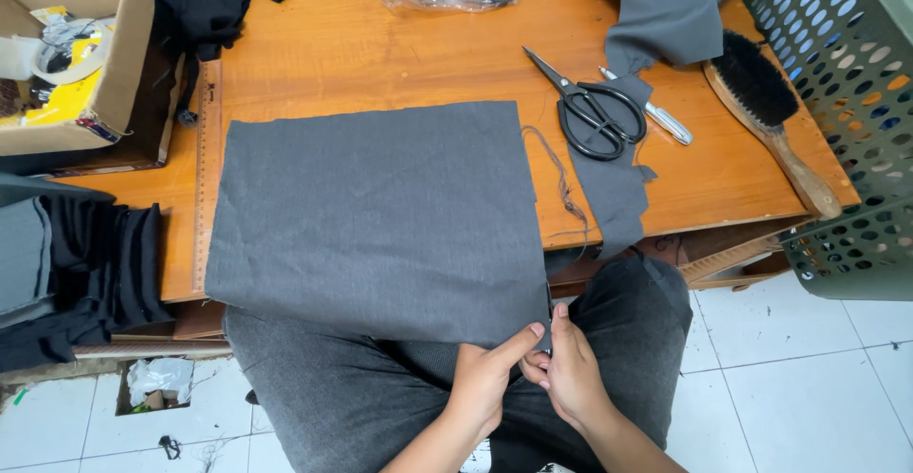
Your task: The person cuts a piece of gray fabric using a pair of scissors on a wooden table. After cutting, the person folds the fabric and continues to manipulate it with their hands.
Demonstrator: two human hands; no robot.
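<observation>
Seated worker at a wooden counter (380,45), seen from above; a grey fabric panel (380,216) lies flat across the counter's near edge and hangs over onto the lap. The left hand (485,378) and right hand (571,373) meet at the panel's near right corner, both pinching its edge between thumb and fingers, touching one another. Black scissors (590,112) lie on the counter to the right of the panel, resting on a grey fabric scrap (613,193); just beside them a white marker pen (661,116), and farther right a wooden-handled brush (766,116). A green perforated basket (846,102) stands at the right; a cardboard box (86,64) sits at the far left, with stacked dark fabric (76,273) below it; a wooden ruler (204,169) runs along the panel's left side.
</observation>
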